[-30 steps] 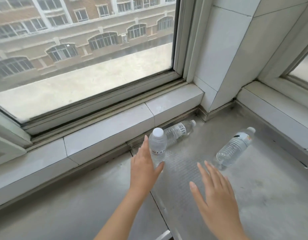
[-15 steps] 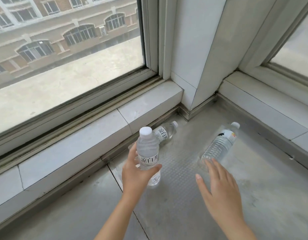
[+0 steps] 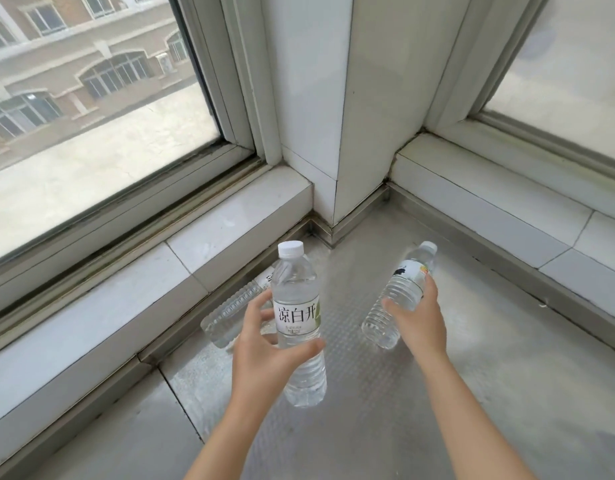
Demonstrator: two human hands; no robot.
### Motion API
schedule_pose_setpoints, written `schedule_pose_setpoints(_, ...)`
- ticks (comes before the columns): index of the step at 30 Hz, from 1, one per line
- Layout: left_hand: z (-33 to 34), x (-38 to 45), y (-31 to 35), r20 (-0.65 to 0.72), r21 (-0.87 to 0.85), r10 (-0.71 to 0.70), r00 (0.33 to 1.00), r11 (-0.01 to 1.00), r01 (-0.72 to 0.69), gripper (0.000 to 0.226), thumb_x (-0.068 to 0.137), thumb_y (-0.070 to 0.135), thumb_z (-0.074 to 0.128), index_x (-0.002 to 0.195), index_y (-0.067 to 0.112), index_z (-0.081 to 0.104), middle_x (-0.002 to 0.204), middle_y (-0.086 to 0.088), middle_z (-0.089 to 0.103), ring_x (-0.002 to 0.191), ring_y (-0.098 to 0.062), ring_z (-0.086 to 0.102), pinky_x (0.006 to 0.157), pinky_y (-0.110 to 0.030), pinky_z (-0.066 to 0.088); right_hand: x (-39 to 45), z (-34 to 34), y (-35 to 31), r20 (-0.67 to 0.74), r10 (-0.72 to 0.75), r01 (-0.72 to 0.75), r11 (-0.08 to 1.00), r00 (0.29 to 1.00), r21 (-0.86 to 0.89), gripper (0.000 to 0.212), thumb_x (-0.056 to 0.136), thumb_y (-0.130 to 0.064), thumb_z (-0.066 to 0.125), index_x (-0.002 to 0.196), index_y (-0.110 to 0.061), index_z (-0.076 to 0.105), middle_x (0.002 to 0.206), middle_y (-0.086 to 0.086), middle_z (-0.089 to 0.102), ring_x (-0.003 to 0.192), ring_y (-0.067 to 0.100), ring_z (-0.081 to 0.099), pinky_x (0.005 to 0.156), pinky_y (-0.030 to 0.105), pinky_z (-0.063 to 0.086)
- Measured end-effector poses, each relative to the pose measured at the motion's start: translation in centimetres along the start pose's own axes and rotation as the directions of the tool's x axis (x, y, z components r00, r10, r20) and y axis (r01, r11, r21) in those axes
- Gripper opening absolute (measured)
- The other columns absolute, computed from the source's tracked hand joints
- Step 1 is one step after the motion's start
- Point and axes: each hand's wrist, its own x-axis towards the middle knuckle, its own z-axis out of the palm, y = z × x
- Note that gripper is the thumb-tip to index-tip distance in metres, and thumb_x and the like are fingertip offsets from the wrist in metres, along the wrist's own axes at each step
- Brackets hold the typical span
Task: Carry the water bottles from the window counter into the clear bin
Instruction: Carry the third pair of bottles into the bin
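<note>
My left hand (image 3: pixel 264 344) grips an upright clear water bottle (image 3: pixel 296 296) with a white cap and a white label, lifted above the metal window counter (image 3: pixel 472 393). My right hand (image 3: pixel 418 320) is closed around a second clear bottle (image 3: pixel 401 285), which is tilted with its cap pointing away toward the corner. A third bottle (image 3: pixel 230 313) lies on its side on the counter behind my left hand, partly hidden by the held bottle. The clear bin is not in view.
A white tiled ledge (image 3: pixel 202 251) runs under the left window and another ledge (image 3: pixel 507 216) under the right window. A white pillar (image 3: pixel 333 133) fills the corner between them. The counter stretches toward me on the right.
My left hand has raised the upright bottle higher. My right hand, open above the lying right bottle before, has closed on it and tilted it up off the counter.
</note>
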Motion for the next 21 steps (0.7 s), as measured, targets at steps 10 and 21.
schedule_pose_setpoints(10,-0.3,0.4,-0.7,0.012,-0.004,-0.021,1.000,1.000,0.021,0.090,0.051,0.016,0.098,0.123,0.048,0.054,0.112,0.017,0.063,0.082,0.005,0.067,0.074,-0.029,0.053,1.5,-0.1,-0.1,0.030,0.187,-0.183,0.900,0.982,0.395,0.106,0.054,-0.007,0.085,0.140,-0.040,0.032,0.102,-0.005,0.063,0.086,0.018,0.067,0.081,0.047,0.057)
schedule_pose_setpoints(21,-4.8,-2.8,0.5,-0.024,-0.052,-0.014,1.000,0.999,0.013,0.090,0.052,0.018,0.098,0.122,0.052,0.052,0.110,0.021,0.060,0.089,-0.004,0.067,0.074,-0.024,0.049,-8.4,-1.2,-3.9,0.169,0.010,-0.095,0.861,0.986,0.499,0.094,0.068,0.014,0.072,0.144,-0.028,0.035,0.093,-0.014,0.063,0.081,0.005,0.064,0.059,0.028,0.049)
